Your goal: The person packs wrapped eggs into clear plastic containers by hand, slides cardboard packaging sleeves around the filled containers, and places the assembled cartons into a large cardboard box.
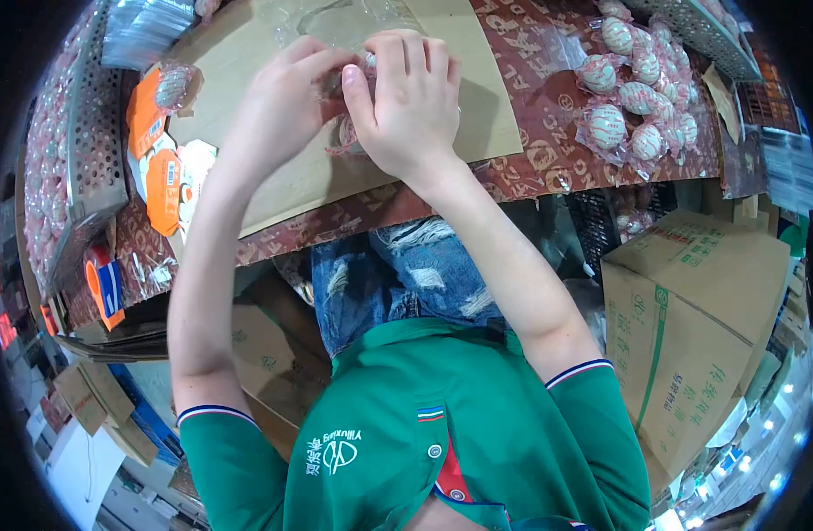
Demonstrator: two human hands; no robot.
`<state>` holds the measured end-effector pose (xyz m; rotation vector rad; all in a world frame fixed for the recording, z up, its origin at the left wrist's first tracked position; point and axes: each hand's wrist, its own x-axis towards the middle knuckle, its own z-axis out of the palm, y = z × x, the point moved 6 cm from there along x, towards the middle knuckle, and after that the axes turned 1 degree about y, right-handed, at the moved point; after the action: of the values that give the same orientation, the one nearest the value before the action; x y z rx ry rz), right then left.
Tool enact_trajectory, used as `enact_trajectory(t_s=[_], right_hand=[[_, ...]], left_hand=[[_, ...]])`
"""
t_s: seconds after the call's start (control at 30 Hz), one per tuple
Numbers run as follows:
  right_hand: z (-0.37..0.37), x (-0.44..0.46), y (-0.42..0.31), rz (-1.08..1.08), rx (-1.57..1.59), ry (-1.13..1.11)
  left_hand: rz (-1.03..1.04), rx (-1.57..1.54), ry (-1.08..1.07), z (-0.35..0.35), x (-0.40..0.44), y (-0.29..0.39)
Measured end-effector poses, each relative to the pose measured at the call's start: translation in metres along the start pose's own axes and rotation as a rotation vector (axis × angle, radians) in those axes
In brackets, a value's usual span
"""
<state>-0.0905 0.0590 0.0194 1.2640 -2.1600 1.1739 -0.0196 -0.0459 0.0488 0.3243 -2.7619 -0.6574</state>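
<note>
Both of my hands are close together over the brown cardboard sheet (309,190) at the top middle. My left hand (291,106) has its fingers curled around a wrapped item (346,133) with red and white wrapping, mostly hidden between the hands. My right hand (411,106) lies over the same item from the other side, its fingers bent and close together, thumb towards my left hand. Clear plastic film (340,22) lies just beyond the fingers. At the right, several white balls with red markings (606,126) sit in clear wrapping on the patterned tabletop.
Orange and white packets (163,190) lie left of the sheet, with one wrapped ball (174,87) above them. A perforated metal tray (97,142) full of wrapped pieces stands at the far left. Another metal tray (707,35) is at the top right. A large cardboard box (690,336) stands below right.
</note>
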Motion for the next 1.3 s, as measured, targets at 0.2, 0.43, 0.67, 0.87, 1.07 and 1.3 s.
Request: enact_trajectory(t_s=[0.2,0.43,0.67,0.87,1.07,1.3], right_hand=[[-0.003,0.001,0.0,0.022,0.024,-0.003],[0.0,0.002,-0.003,0.056,-0.028,0.007],[0.005,-0.003,-0.007,0.147,0.065,-0.095],[-0.003,-0.011,-0.022,0.113,0.265,-0.264],[-0.002,0.003,0.022,0.021,0.503,-0.401],[-0.006,0.0,0.025,0.03,0.574,-0.347]], left_hand=[[-0.343,-0.669,-0.041,0.007,-0.019,-0.032],[-0.083,-0.153,0.152,0.018,-0.03,-0.005],[0.025,-0.321,0.241,0.043,-0.07,0.0],[-0.04,-0.272,0.301,0.031,-0.069,-0.02],[-0.058,-0.075,0.224,0.014,-0.061,-0.002],[0.008,0.083,0.29,0.02,-0.057,0.009]])
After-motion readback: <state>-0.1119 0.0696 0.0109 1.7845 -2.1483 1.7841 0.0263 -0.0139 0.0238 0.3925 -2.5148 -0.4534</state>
